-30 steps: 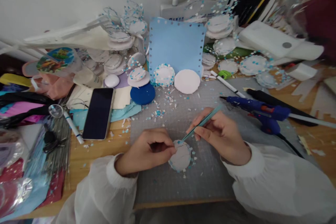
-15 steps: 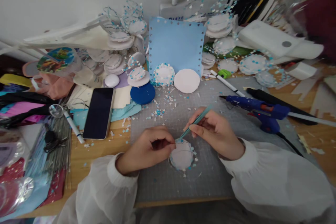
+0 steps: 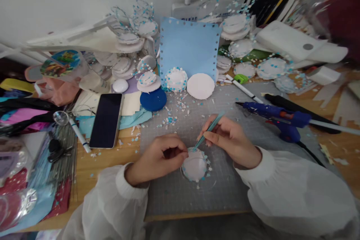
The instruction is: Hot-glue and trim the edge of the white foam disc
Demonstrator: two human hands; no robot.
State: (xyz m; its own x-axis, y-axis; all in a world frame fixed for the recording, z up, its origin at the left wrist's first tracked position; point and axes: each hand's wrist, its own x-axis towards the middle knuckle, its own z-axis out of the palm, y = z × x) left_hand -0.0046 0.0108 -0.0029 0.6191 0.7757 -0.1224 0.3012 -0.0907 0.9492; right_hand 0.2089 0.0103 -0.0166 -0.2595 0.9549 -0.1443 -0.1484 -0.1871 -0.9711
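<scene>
On the grey cutting mat (image 3: 180, 195) lies a round white disc (image 3: 194, 165) edged with small blue and white pieces. My left hand (image 3: 160, 158) is at the disc's upper left rim, thumb and forefinger pinched together; whatever they pinch there is too small to make out. Teal tweezers (image 3: 209, 131) are held in my right hand (image 3: 225, 137), slanting down so that their tips meet the disc's top edge. A few loose bits lie along the disc's right side. Beyond my hands, more tiny blue and white pieces (image 3: 170, 120) are scattered over the mat.
A blue glue gun (image 3: 281, 114) lies at the right with its cord. At the left are a phone (image 3: 107, 120) and a white pen (image 3: 78, 135). A light blue card (image 3: 188, 47) stands at the back, with decorated discs (image 3: 176, 79) and a plain white disc (image 3: 200, 86) before it.
The tweezer tips have shifted very slightly to the right along the disc's top edge. My left hand keeps its pinch at the rim, and the disc stays in place.
</scene>
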